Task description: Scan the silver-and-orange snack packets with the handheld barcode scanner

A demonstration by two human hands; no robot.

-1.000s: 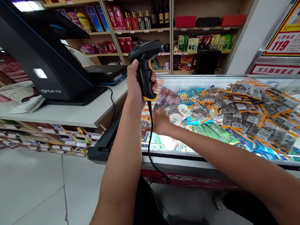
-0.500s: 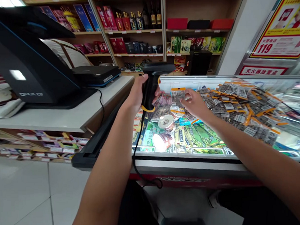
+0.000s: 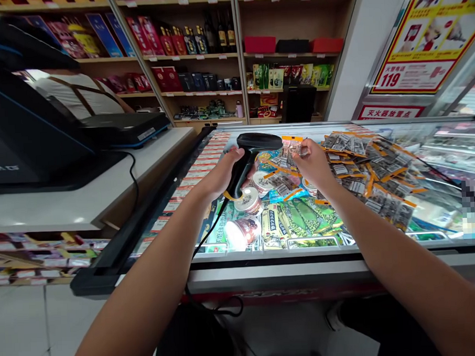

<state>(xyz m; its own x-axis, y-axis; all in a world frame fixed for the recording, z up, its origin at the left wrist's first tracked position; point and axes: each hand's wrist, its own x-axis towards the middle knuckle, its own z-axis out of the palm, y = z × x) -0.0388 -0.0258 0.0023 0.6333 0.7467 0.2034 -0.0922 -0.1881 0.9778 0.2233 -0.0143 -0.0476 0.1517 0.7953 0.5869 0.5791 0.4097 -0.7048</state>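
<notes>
My left hand (image 3: 226, 174) is wrapped round the handle of a black barcode scanner (image 3: 244, 162) with yellow trim, its head facing right. A dark cable (image 3: 210, 230) runs down from the handle. In front of the scanner head, my right hand (image 3: 313, 161) pinches a small packet (image 3: 292, 150) with an orange top edge by its right side. Right of that hand lies a pile of similar orange-edged packets (image 3: 350, 162) on the glass top of a chest freezer (image 3: 273, 271). Two more such packets (image 3: 283, 184) lie below my hands. Tubs (image 3: 248, 201) and green bags (image 3: 306, 214) show through the glass.
At the left a white counter (image 3: 45, 207) carries a dark checkout machine (image 3: 34, 118) and a flat black scale (image 3: 125, 128). A person in a white top (image 3: 70, 96) is behind it. Stocked shelves (image 3: 195, 56) line the back; a poster (image 3: 424, 38) hangs at the right.
The packet in my right hand is now raised upright before the scanner head. My left hand has tilted the scanner. The view has shifted right, and more of the person behind the counter shows.
</notes>
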